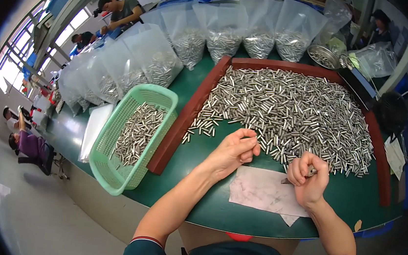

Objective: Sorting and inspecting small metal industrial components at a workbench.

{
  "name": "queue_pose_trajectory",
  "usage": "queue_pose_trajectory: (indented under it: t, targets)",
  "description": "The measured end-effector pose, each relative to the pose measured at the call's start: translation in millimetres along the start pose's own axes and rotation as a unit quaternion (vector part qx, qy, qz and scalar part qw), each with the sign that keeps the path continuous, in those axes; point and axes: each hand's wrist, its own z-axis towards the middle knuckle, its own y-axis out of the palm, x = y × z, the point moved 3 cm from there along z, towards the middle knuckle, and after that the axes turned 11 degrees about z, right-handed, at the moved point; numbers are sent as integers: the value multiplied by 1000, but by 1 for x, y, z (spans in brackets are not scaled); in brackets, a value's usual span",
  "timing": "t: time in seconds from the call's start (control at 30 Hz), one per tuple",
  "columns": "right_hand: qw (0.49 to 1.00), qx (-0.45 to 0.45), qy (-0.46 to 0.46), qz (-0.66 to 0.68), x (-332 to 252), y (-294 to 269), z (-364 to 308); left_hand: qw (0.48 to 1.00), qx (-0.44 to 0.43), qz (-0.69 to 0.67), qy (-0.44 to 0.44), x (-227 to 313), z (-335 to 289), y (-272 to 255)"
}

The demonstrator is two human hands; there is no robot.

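My left hand [237, 151] is closed, thumb against curled fingers, near the front edge of a big pile of small silver metal pins [289, 111]. Whatever it may pinch is too small to make out. My right hand [309, 179] is wrapped round a short metal tool [286, 181]; its dark flat tip sticks out on the left side and its blunt end shows above the fist. Beneath and between my hands lies a smudged whitish cloth [257, 189] on the green tabletop [209, 177]. Dark red wooden strips [185, 116] frame the pile on its left, back and right.
A light green plastic basket [97, 151], partly filled with pins, stands left of the frame. Several clear bags of pins [222, 38] line the back and left. A metal bowl [323, 57] and a dark flat device [357, 87] sit at the back right. Other people [121, 14] work farther off.
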Motion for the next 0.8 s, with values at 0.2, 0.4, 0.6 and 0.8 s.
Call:
queue_pose_trajectory:
  t: [0.2,0.4,0.6,0.8]
  targets:
    - [1000,-11,1,3,-2,-3,1,1000,4,6,-26,-1,4,2]
    - [1000,-2,-1,4,-3,-4,-1,998,-7,-47,-51,-4,5,3]
    - [1000,-11,0,-13,-1,-5,-2,996,-2,-67,-52,-5,3,2]
    - [1000,-13,-9,-14,-2,-3,-1,998,58,28,27,11,3,-16]
